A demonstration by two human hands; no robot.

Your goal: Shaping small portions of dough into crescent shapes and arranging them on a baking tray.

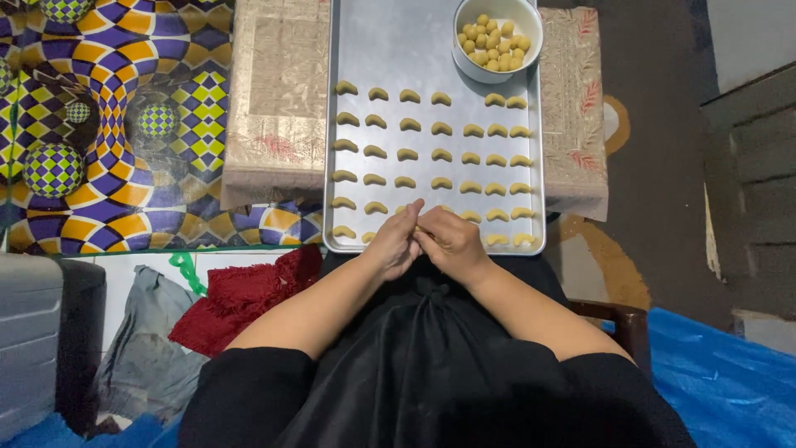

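white bowl point(497, 62) far corner of tray point(398, 50) | dough crescents point(439, 156) crowd hands | red cloth point(240, 299) left

A tray point(398, 50) is set on a cloth point(278, 91) before the person. Rows of dough crescents point(441, 128) are laid on it, with a bowl point(497, 70) of dough balls point(494, 41) at its far right corner.

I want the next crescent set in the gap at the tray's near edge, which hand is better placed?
Probably the left hand: it lies beside the open spot on the baking tray, near the dough crescents. The right hand sits farther right.
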